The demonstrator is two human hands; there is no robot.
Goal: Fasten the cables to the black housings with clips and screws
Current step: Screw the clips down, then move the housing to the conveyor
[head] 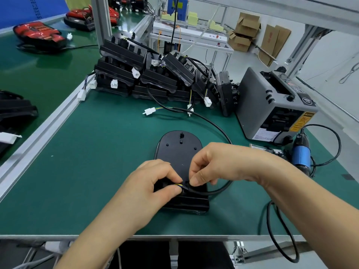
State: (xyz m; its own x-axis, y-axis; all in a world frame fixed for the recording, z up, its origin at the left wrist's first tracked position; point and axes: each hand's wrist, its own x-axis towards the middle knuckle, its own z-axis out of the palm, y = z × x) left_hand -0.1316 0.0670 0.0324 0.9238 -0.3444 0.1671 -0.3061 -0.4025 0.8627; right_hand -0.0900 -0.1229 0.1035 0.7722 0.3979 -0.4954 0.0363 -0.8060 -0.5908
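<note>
A black housing (pixel 179 150) lies flat on the green mat in front of me, rounded end pointing away. A black cable (pixel 217 129) curves from the stack at the back, round the right side, to the housing's near end. My left hand (pixel 153 183) pinches the cable's coloured wires (pixel 179 185) against the housing. My right hand (pixel 219 164) pinches the black cable end (pixel 187 186) right beside the left fingers. Whether a clip sits under the fingers is hidden.
Several black housings (pixel 147 74) with white connectors are stacked at the back. A grey tape dispenser (pixel 272 105) stands at the right, a blue electric screwdriver (pixel 301 154) beside it. A white connector (pixel 149 111) lies on the mat. A conveyor (pixel 38 70) runs at the left.
</note>
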